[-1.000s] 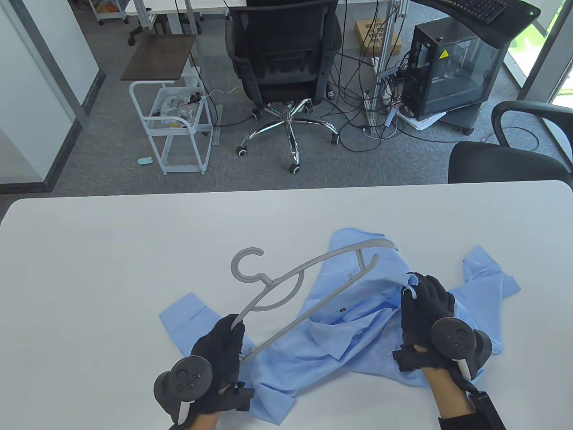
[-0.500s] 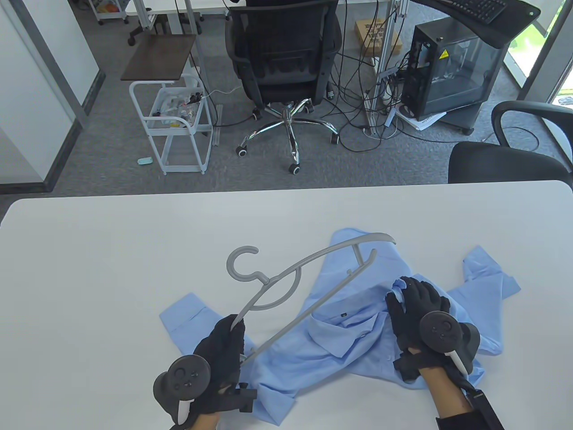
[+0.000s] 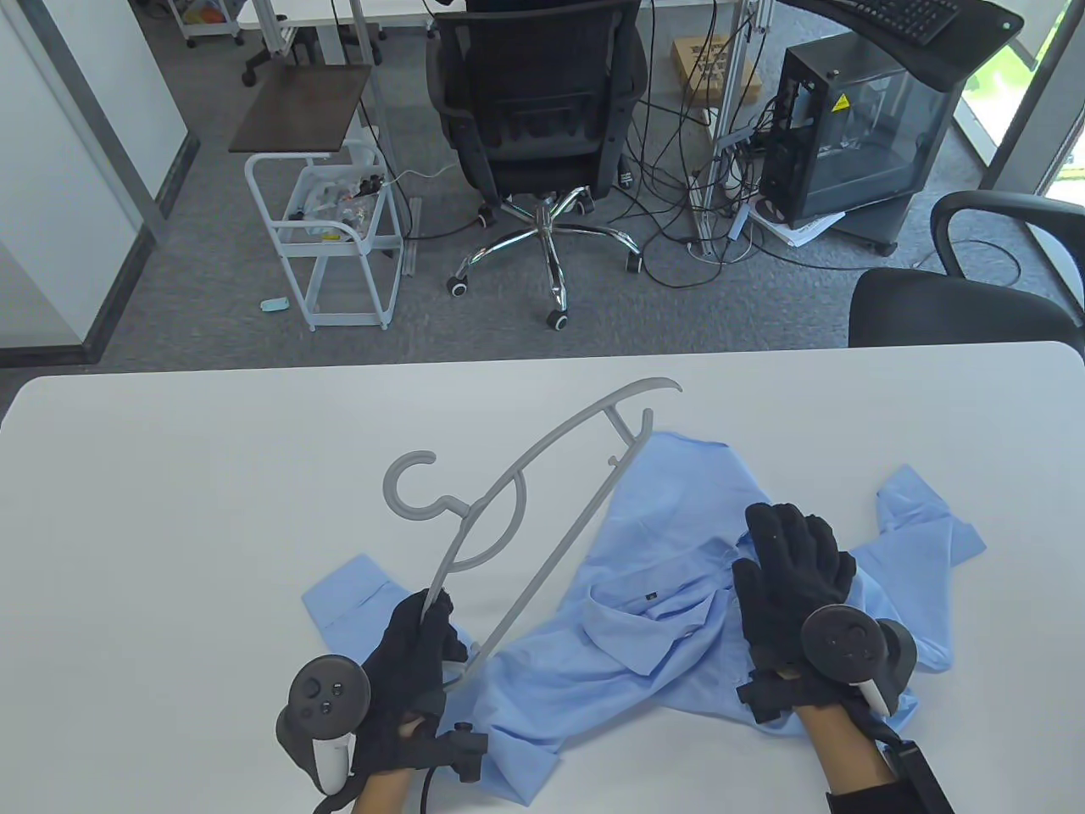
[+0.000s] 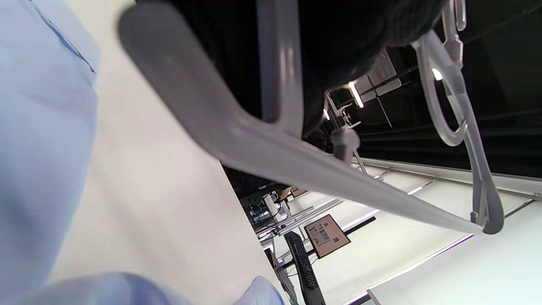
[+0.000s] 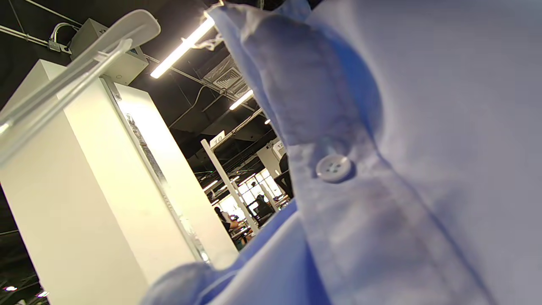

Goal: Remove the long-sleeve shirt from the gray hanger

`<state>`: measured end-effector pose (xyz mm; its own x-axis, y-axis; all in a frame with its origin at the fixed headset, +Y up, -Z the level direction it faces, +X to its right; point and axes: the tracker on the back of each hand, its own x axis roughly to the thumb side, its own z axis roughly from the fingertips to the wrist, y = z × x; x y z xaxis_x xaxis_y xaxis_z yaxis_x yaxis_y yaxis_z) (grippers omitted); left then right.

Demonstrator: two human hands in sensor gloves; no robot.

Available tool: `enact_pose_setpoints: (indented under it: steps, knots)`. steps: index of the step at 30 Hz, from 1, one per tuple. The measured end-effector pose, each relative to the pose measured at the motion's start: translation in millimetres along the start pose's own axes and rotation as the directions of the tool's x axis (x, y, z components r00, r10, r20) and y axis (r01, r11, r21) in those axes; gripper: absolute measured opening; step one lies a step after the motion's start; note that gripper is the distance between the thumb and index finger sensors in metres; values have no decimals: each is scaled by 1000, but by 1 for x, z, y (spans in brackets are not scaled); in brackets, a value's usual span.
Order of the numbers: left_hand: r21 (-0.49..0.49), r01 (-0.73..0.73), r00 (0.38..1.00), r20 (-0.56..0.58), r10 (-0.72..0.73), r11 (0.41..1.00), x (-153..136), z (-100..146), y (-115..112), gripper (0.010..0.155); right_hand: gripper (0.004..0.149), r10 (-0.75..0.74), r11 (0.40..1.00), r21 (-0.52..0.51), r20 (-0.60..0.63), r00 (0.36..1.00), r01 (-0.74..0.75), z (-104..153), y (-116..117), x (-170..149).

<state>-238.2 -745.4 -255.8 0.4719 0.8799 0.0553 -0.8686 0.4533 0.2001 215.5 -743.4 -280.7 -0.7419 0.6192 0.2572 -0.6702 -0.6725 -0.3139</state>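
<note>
A light blue long-sleeve shirt (image 3: 670, 627) lies crumpled on the white table (image 3: 169, 509). My left hand (image 3: 415, 653) grips the near end of the gray hanger (image 3: 542, 458) and holds it tilted up, its far end above the shirt's far edge and clear of the cloth. The left wrist view shows the hanger (image 4: 296, 156) close up in my black glove. My right hand (image 3: 792, 564) rests flat, fingers spread, on the shirt near the collar. The right wrist view shows the shirt's placket and a button (image 5: 333, 168), with the hanger's end (image 5: 84, 59) above.
A sleeve cuff (image 3: 352, 593) lies left of my left hand and another sleeve (image 3: 928, 517) spreads to the right. Beyond the table's far edge stand a black office chair (image 3: 534, 110), a white cart (image 3: 335, 229) and a computer case (image 3: 856, 127).
My left hand has swung the hanger up and away to the far left, so its far end has left the shirt. My right hand let go of the cloth and now lies flat on it.
</note>
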Motion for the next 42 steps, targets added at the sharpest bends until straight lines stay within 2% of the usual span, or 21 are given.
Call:
enact_pose_setpoints:
  steps: [13, 17, 27, 42]
  knots:
    - [13, -37, 998, -41, 37, 999, -7, -3, 3, 48, 77, 52, 999, 1, -5, 999, -52, -1, 1, 4]
    - [30, -37, 997, -61, 39, 999, -10, -5, 5, 49, 78, 35, 998, 46, -17, 999, -34, -2, 4, 5]
    - [66, -15, 990, -141, 24, 998, -24, -10, 8, 49, 78, 49, 998, 29, -18, 999, -49, -1, 4, 4]
    - [114, -17, 979, -202, 40, 993, -35, -14, 17, 49, 74, 51, 998, 24, -23, 998, -50, -1, 4, 4]
